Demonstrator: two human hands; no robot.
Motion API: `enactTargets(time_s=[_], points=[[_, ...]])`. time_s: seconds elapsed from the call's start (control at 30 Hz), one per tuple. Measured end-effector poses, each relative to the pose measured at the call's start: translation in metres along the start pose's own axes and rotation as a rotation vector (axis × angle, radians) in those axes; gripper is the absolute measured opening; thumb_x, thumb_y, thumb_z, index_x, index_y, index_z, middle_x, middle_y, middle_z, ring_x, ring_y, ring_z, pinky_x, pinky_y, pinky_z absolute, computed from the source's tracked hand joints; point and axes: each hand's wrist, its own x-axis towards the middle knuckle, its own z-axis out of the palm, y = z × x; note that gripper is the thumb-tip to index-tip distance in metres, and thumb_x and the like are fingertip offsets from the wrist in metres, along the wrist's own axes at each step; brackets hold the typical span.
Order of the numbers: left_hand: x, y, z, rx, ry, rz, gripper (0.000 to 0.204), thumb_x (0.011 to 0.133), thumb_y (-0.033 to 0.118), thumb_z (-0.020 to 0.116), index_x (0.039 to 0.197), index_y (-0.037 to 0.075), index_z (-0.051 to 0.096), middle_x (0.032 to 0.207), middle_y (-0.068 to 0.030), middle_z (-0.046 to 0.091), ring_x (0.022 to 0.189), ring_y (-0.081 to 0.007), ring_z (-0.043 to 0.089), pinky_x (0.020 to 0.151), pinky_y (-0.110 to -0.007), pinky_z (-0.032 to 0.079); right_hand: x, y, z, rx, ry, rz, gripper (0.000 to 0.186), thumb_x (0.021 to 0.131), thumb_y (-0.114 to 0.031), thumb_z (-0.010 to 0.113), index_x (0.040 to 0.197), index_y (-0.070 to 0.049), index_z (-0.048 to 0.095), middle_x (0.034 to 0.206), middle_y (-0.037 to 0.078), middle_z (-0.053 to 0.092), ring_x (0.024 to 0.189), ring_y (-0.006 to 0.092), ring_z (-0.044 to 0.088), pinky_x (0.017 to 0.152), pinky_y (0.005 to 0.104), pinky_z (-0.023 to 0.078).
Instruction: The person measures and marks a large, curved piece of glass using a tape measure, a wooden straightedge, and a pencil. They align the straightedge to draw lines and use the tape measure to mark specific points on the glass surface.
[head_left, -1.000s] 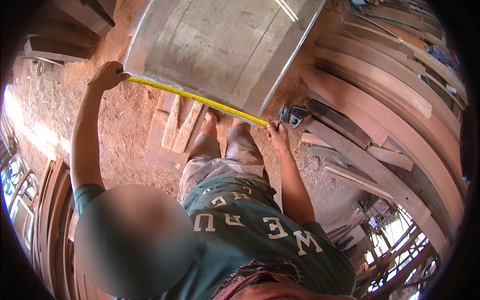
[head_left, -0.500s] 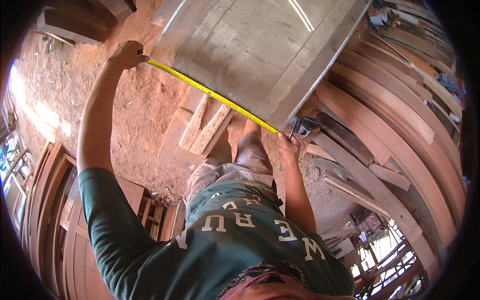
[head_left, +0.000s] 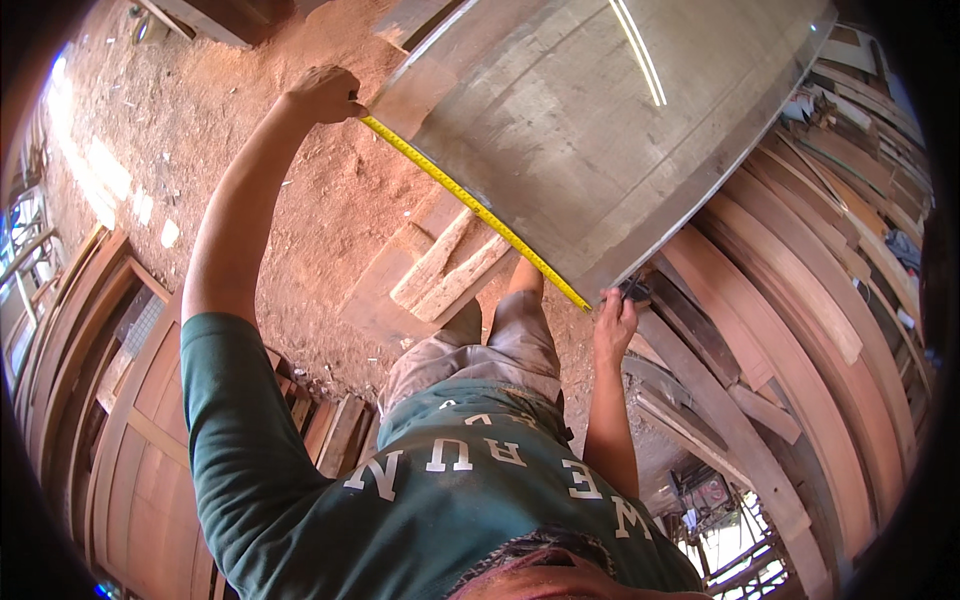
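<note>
My left hand point(head_left: 322, 94) is closed at the near left corner of a large flat glass-like sheet point(head_left: 560, 130). From its fingers a yellow tape measure point(head_left: 475, 207) runs straight along the sheet's near edge, down to the right. Whether the tape's case is inside that hand is hidden. My right hand point(head_left: 614, 322) is pinched at the near right corner, close beside the tape's other end. A slim dark pen seems to be held in it, though only a little shows. The sheet is shiny, with two bright light streaks reflected in it.
Two rough wooden blocks point(head_left: 455, 275) lie on a board below the tape, near my legs. Long curved planks point(head_left: 790, 260) are stacked on the right. Panelled wooden doors or frames point(head_left: 150, 450) stand at the lower left. Reddish sawdust point(head_left: 270, 210) covers the floor.
The view has shifted, so sheet, tape and hands sit farther right. My right hand has drawn slightly away from the tape's end and turned toward the sheet's corner. My left hand keeps its hold.
</note>
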Motion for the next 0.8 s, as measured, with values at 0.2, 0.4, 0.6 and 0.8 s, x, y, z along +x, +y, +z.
enactTargets(time_s=[0.2, 0.4, 0.6, 0.8], points=[[-0.003, 0.004, -0.004, -0.031, 0.035, -0.019, 0.042, 0.080, 0.045, 0.078, 0.086, 0.003, 0.073, 0.089, -0.0147, 0.071, 0.092, -0.0315, 0.067, 0.081, -0.043, 0.052, 0.015, -0.145, 0.098, 0.094, -0.356, -0.311, 0.031, 0.107, -0.025, 0.051, 0.113, -0.002, 0.070, 0.104, 0.003, 0.070, 0.087, 0.0104, 0.062, 0.077, 0.0258, 0.051], [-0.006, 0.011, -0.015, -0.046, -0.018, -0.050, 0.042, 0.078, 0.045, 0.080, 0.086, 0.004, 0.073, 0.087, -0.0143, 0.072, 0.088, -0.0306, 0.070, 0.077, -0.044, 0.053, 0.016, -0.207, 0.230, 0.302, -0.609, -0.441, 0.018, 0.097, -0.007, 0.065, 0.113, 0.002, 0.068, 0.100, 0.003, 0.069, 0.086, 0.0067, 0.061, 0.076, 0.0228, 0.052], [-0.003, 0.010, -0.017, -0.029, -0.050, -0.039, 0.042, 0.076, 0.045, 0.081, 0.084, 0.004, 0.073, 0.084, -0.0121, 0.072, 0.084, -0.0297, 0.070, 0.073, -0.044, 0.053, 0.021, -0.213, 0.298, 0.272, -0.594, -0.582, 0.015, 0.094, -0.007, 0.068, 0.105, 0.003, 0.067, 0.089, 0.006, 0.070, 0.077, 0.0089, 0.063, 0.071, 0.0258, 0.053], [0.001, 0.006, -0.014, -0.017, -0.041, -0.048, 0.042, 0.075, 0.046, 0.082, 0.085, 0.006, 0.074, 0.085, -0.0099, 0.073, 0.087, -0.0290, 0.070, 0.074, -0.043, 0.054, 0.018, -0.218, 0.316, 0.236, -0.514, -0.690, 0.011, 0.092, -0.007, 0.069, 0.096, 0.003, 0.066, 0.073, 0.011, 0.069, 0.066, 0.0141, 0.067, 0.061, 0.0310, 0.053]])
